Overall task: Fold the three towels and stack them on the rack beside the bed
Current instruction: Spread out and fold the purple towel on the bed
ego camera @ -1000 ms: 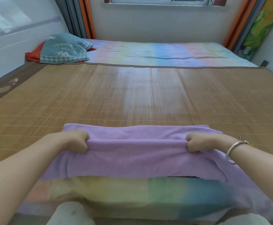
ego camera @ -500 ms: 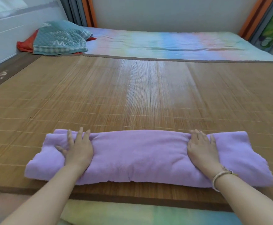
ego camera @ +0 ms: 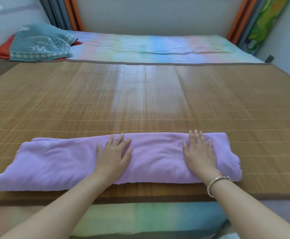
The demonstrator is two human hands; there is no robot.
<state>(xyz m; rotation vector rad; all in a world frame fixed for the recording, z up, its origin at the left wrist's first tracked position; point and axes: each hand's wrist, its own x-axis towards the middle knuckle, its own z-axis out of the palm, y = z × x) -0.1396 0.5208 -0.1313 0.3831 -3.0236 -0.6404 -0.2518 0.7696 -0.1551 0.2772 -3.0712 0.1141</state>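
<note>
A lilac towel (ego camera: 58, 163), folded into a long band, lies across the near edge of the bamboo mat (ego camera: 140, 94) on the bed. My left hand (ego camera: 114, 153) rests flat on the towel's middle, fingers spread, holding nothing. My right hand (ego camera: 199, 152), with a silver bangle at the wrist, lies flat on the towel near its right end, fingers apart. No other towels and no rack are in view.
A teal quilted pillow (ego camera: 40, 43) on a red cloth sits at the far left corner. A pastel rainbow sheet (ego camera: 149, 47) covers the bed beyond the mat and shows below its near edge. Curtains hang at both far corners.
A second ago both hands gripped the towel's edge; they laid it folded on the mat and opened flat. Since half a second ago my left hand has slid rightward toward the middle.
</note>
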